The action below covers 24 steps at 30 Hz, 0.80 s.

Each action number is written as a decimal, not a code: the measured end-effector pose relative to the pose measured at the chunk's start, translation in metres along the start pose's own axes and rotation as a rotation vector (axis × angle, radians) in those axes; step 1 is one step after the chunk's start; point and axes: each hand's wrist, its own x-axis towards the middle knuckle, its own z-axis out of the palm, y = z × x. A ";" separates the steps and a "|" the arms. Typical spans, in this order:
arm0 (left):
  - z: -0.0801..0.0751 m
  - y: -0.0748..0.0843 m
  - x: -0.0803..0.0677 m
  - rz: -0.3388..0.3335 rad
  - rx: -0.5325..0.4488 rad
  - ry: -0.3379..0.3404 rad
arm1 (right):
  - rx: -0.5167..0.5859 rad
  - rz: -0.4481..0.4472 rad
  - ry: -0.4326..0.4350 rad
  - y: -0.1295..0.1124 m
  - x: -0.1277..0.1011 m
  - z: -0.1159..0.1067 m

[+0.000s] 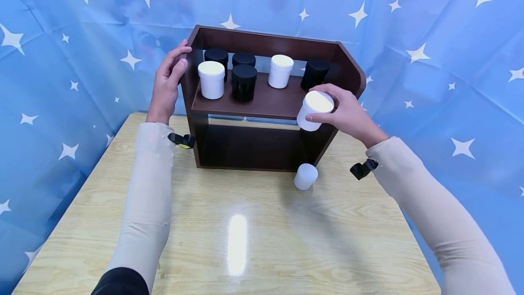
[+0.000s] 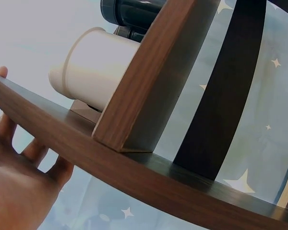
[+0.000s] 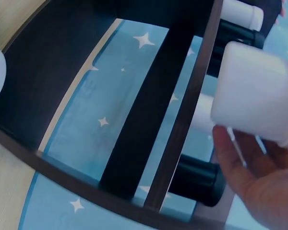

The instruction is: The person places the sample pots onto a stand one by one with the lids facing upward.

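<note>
Your right hand (image 1: 348, 115) curled its fingers around a white jar (image 1: 313, 109) at the shelf's (image 1: 262, 99) front right edge, while your left hand (image 1: 168, 83) gripped its left wall. Left wrist view cut off most fingers behind the board. Right wrist view blurred the black jars (image 3: 197, 179) behind your thumb.

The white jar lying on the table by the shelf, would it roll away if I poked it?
Probably yes. The white jar on the table looks to lie on its round side, so a poke across it would likely roll it over the glossy table. It looks like light plastic, like the one the right hand holds.
</note>
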 end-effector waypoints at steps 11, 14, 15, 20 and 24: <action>0.000 0.001 0.000 -0.013 0.000 -0.006 | -0.032 0.077 0.071 -0.006 0.027 0.013; -0.001 0.000 0.000 -0.015 0.008 0.000 | -0.040 0.093 0.076 -0.009 0.033 0.015; -0.002 0.000 0.001 -0.014 0.008 0.001 | -0.041 0.098 0.075 -0.011 0.035 0.016; -0.002 -0.001 0.000 -0.014 -0.005 -0.001 | -0.040 0.111 0.070 -0.015 0.044 0.021; 0.000 -0.002 0.000 -0.005 -0.002 -0.004 | -0.033 0.127 0.072 -0.017 0.049 0.025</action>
